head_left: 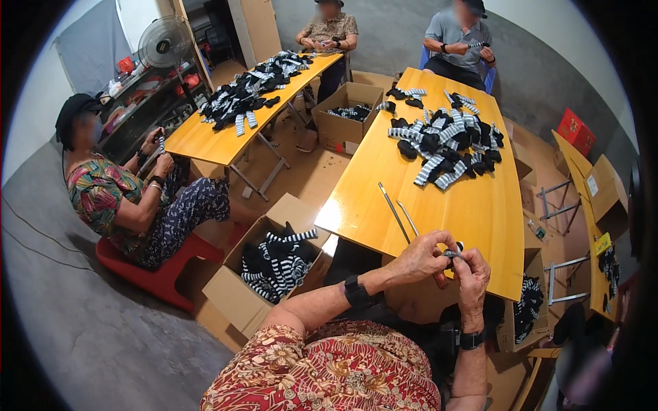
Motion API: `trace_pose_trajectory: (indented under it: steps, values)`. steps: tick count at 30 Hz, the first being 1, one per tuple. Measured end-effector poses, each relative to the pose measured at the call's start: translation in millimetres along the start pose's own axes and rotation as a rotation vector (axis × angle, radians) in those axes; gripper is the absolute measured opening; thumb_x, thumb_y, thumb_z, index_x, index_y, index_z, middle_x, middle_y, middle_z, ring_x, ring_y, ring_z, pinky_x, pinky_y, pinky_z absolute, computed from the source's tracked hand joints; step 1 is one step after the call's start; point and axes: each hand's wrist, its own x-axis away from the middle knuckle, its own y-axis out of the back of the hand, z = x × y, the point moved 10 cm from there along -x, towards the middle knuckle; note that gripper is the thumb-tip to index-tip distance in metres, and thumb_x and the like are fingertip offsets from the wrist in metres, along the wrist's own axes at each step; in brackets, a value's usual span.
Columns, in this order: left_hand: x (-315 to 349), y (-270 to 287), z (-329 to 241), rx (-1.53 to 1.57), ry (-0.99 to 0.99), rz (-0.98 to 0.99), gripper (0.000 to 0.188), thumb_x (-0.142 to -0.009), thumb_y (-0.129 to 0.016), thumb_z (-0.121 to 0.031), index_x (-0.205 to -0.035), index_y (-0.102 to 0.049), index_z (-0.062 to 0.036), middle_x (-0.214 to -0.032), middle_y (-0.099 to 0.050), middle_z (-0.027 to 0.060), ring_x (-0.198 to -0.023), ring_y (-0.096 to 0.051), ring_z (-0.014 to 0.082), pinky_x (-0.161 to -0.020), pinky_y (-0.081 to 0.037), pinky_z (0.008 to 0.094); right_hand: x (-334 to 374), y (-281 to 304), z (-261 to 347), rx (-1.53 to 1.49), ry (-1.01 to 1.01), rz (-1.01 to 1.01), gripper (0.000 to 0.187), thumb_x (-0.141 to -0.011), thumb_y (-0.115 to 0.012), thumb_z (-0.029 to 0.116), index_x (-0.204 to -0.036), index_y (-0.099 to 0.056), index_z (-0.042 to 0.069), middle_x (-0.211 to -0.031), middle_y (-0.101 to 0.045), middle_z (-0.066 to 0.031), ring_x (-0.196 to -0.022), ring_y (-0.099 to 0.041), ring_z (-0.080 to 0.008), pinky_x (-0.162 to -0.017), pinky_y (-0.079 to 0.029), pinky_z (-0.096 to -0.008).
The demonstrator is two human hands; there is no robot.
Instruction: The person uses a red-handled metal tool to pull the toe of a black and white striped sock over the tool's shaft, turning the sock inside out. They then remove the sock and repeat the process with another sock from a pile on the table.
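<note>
Grey-and-black sock (452,253), bunched small, held between left hand (421,263) and right hand (472,275), both pinching it. Two thin rods (393,212) stick out ahead of left hand, can't tell if gripped. Beyond both hands, striped sock pile (449,137) on yellow table (473,219); left of hands, open carton (235,301) holding striped socks (276,266).

Socks (449,140) atop table (469,222), box (233,298) at left — more socks (277,264) inside

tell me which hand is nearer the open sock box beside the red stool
Left: the left hand is to the right of the box, and the right hand is farther right.
</note>
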Motion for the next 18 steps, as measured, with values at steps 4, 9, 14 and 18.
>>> trace_pose_trajectory:
  steps: [4,9,14,18]
  values:
    - [7,1,1,-0.091,-0.183,-0.129,0.014,-0.083,-0.050,0.005,-0.095,-0.056,0.0013,-0.085,-0.057,0.0061,-0.073,-0.064,0.0146,-0.063,-0.054,0.0264,4,-8,0,0.009,-0.016,0.144,0.013,-0.089,-0.059,0.008,-0.077,-0.056,0.002,-0.068,-0.055,0.0008,-0.064,-0.050,-0.0075,-0.060,-0.042,-0.0236]
    - [17,4,-14,-0.297,-0.327,-0.230,0.015,-0.077,-0.054,0.005,-0.089,-0.060,-0.0022,-0.081,-0.053,0.0057,-0.069,-0.056,0.0150,-0.058,-0.046,0.0298,14,-15,3,0.180,0.077,0.220,0.012,-0.086,-0.060,0.006,-0.076,-0.055,0.000,-0.066,-0.057,-0.0019,-0.063,-0.052,-0.0094,-0.059,-0.042,-0.0258]
    - [17,4,-35,-0.550,-0.473,-0.337,0.013,-0.078,-0.057,0.002,-0.090,-0.059,-0.0030,-0.079,-0.054,0.0100,-0.067,-0.058,0.0238,-0.057,-0.046,0.0339,4,-10,17,0.129,0.126,0.107,0.008,-0.084,-0.063,0.005,-0.082,-0.056,0.002,-0.067,-0.055,-0.0033,-0.062,-0.052,-0.0109,-0.057,-0.042,-0.0260]
    - [18,-4,-38,-0.794,-0.570,-0.359,0.011,-0.082,-0.061,-0.003,-0.090,-0.054,-0.0027,-0.072,-0.057,0.0162,-0.069,-0.061,0.0369,-0.058,-0.048,0.0425,-7,0,33,0.293,0.238,0.075,0.010,-0.083,-0.066,0.005,-0.089,-0.058,0.003,-0.079,-0.059,-0.0033,-0.072,-0.054,-0.0096,-0.059,-0.044,-0.0265]
